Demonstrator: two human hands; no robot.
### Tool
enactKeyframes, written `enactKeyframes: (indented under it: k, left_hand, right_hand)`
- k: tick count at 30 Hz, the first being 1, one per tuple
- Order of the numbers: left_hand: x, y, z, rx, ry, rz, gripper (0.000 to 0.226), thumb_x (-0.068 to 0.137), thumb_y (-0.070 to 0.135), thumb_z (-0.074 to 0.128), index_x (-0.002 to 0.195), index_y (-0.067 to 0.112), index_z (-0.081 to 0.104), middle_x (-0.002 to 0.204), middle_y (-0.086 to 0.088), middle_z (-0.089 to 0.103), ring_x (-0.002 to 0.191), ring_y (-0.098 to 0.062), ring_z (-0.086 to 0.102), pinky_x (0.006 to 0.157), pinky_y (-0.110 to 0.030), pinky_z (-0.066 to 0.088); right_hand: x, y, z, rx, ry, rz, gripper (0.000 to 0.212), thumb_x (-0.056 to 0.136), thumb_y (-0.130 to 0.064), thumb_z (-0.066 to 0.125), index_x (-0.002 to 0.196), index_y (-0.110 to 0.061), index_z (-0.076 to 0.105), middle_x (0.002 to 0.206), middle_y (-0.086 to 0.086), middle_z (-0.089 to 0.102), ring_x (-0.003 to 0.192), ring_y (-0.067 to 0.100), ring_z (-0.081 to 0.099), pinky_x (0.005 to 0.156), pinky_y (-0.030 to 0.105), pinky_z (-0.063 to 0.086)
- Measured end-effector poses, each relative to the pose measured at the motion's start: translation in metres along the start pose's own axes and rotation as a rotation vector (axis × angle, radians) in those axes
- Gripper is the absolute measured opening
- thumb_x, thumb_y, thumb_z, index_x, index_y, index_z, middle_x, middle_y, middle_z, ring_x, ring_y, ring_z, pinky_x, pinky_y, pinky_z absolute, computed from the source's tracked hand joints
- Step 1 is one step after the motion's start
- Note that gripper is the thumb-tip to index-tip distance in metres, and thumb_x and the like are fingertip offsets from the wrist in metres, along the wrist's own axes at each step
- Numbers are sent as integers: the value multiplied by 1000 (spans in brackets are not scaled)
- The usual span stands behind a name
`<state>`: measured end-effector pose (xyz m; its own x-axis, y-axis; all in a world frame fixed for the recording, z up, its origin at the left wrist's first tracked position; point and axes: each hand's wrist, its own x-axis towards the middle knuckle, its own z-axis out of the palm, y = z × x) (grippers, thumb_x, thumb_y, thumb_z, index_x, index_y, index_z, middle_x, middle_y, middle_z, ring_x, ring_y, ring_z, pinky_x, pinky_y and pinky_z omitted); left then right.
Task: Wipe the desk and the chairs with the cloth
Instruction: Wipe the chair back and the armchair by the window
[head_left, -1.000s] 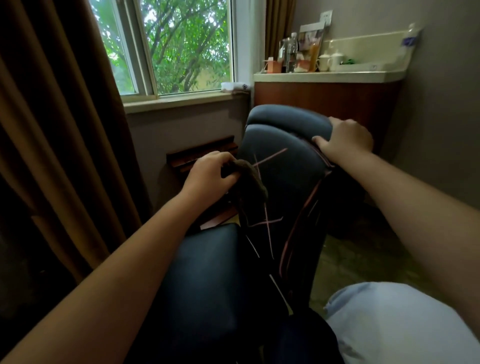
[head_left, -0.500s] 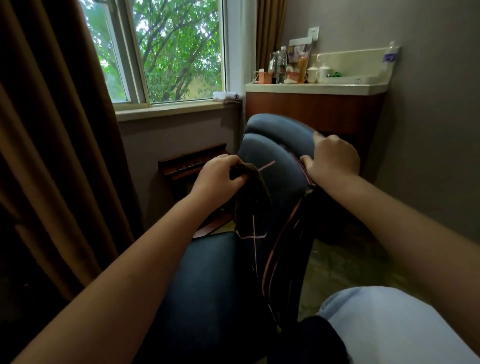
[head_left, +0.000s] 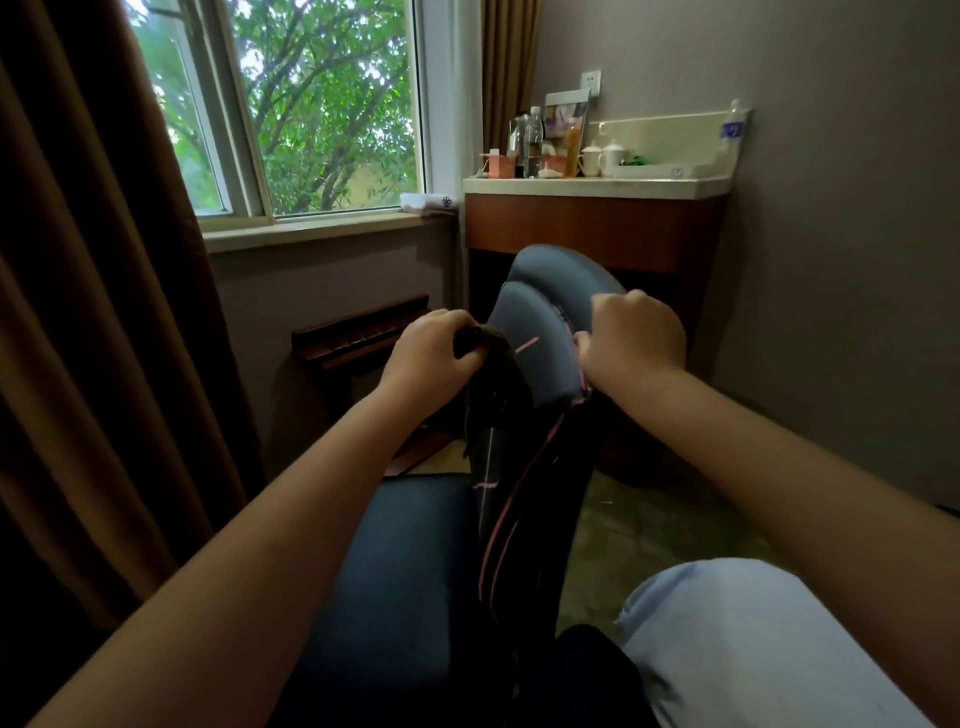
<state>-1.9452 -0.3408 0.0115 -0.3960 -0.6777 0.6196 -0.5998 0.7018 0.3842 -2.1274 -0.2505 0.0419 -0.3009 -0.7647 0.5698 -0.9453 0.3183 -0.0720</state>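
L hand (head_left: 431, 353) fingers curled round dark cloth (head_left: 496, 387), left of chair (head_left: 524, 322) back; R hand (head_left: 636, 338) fingers clamp its right edge.

The chair (head_left: 524, 332) was covered in smooth, dark blue-grey, leather-like upholstery with a faint sheen and pink stitching. The cloth (head_left: 493, 395) against it looked a soft, limp, dark matt fabric. At left hung a matt brown fabric curtain (head_left: 78, 312). The far cabinet (head_left: 592, 228) was reddish varnished wood under a smooth pale top (head_left: 623, 184), which bore clear plastic bottles (head_left: 533, 143) and glazed white cups (head_left: 614, 156).
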Motion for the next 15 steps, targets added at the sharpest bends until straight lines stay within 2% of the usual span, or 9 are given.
enactKeyframes:
  k: [3,7,11,13,15]
  left_hand:
    - [0,-5,4,-18,-18,-27,19,86,22,67,104,15,68,97,1,60,93,-18,58,80,-33,48]
    - [5,-14,-1,-6,-12,-37,19,86,21,67,104,15,67,98,0,61,93,-18,57,82,-35,49]
    - [16,-32,-8,26,-19,-28,20,85,24,68,104,17,67,96,2,60,92,-18,57,81,-37,51]
    - [25,-40,-8,24,-9,-41,21,85,23,69,104,17,67,97,2,57,90,-17,57,78,-34,50]
    - [37,-45,-5,7,-3,-55,22,85,23,69,106,16,67,99,2,53,89,-16,56,75,-28,47]
  right_hand:
    - [-2,-20,-4,12,-49,-8,27,94,-30,61,113,-11,61,113,17,56,92,29,59,62,32,39]
    - [4,-39,-2,41,-77,-20,29,95,-31,57,119,-15,59,114,17,54,84,25,52,62,31,37]
    - [15,-34,-2,3,-43,-59,33,96,-31,55,124,-15,53,110,15,61,89,30,59,63,32,37]
    - [32,-26,-4,-39,-45,-50,37,96,-34,55,128,-15,49,107,14,63,90,30,61,63,32,37]
    - [58,-19,0,-26,-117,-45,43,95,-35,57,131,-14,47,113,13,61,99,32,60,66,33,39]
